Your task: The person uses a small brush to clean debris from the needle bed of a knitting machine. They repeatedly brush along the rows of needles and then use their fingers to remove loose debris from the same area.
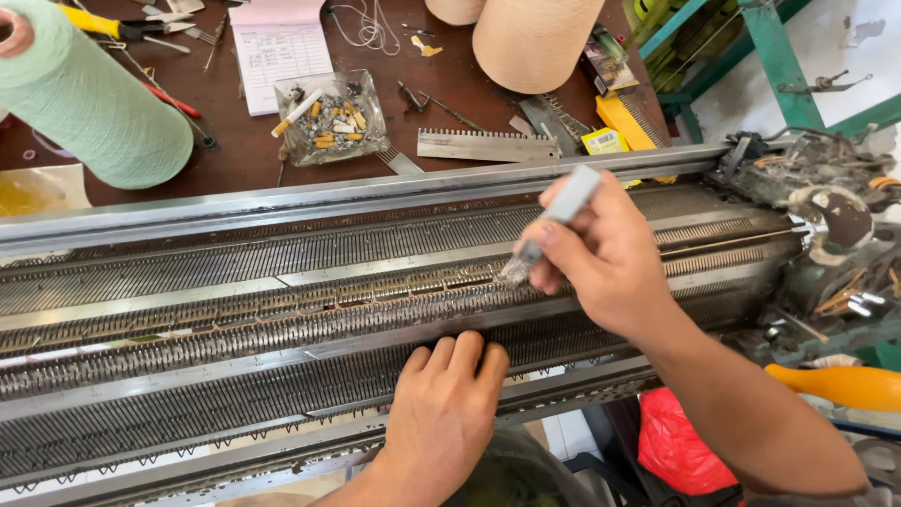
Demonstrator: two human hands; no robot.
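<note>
A long flat knitting machine bed [235, 310] with rows of metal needles runs across the view. My right hand [605, 258] grips a small grey-handled brush [549, 221], whose bristle end touches the needle row near the middle of the bed. My left hand [446, 404] lies flat, palm down, on the front needle rows just below the brush, holding nothing.
Behind the machine is a brown table with a mint-green yarn cone [89, 94], two beige cones [530, 38], a clear ashtray [328, 117], a paper pad [277, 47], metal comb strips [488, 145] and tools. The greasy carriage mechanism [826, 207] sits at the right end.
</note>
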